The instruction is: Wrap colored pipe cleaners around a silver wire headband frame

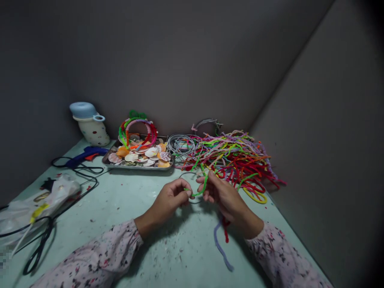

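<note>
Pinched green strand (205, 185) in left hand (172, 197), right hand (225, 197); had hoops (138, 120) by far edge of tabletop (129, 196) seemingly done, ring (188, 173) not.

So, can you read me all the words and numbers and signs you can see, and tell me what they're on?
There are none that I can read.
Bottle: little coloured marks, too small to tell if any are letters.
Plastic bag: no readable words.
Blue tool: too dark and blurred to tell if it has a label.
Green fuzzy strand at the hands: no writing shows.
</note>
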`<state>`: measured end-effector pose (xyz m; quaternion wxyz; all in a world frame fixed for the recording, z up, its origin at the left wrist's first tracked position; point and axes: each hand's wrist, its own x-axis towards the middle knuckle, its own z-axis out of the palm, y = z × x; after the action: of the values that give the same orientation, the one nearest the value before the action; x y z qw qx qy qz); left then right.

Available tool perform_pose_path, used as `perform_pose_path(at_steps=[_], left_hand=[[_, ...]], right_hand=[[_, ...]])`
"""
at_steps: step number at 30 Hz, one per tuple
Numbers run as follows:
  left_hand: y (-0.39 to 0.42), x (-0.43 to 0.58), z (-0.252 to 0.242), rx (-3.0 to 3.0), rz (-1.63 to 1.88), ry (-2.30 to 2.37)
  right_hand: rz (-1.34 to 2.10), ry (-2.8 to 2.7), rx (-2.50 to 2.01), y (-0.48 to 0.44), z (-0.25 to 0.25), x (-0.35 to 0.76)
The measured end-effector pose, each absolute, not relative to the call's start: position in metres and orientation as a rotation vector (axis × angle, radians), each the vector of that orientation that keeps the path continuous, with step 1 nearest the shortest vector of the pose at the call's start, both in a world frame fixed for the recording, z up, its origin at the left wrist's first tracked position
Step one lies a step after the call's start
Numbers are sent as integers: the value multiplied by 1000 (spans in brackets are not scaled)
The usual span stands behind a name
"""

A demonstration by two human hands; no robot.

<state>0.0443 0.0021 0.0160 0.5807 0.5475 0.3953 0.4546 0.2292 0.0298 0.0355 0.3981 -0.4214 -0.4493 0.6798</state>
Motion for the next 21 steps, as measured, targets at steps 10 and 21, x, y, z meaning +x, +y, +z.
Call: perform_pose_path(at_steps=[10,21], left_hand=[[2,43,9,1149,1085,906],[-5,49,8,1184,1056,852]], right_hand=[[1347,-1139,-925,25,42,235],[1285,-942,-966,44,35,240]])
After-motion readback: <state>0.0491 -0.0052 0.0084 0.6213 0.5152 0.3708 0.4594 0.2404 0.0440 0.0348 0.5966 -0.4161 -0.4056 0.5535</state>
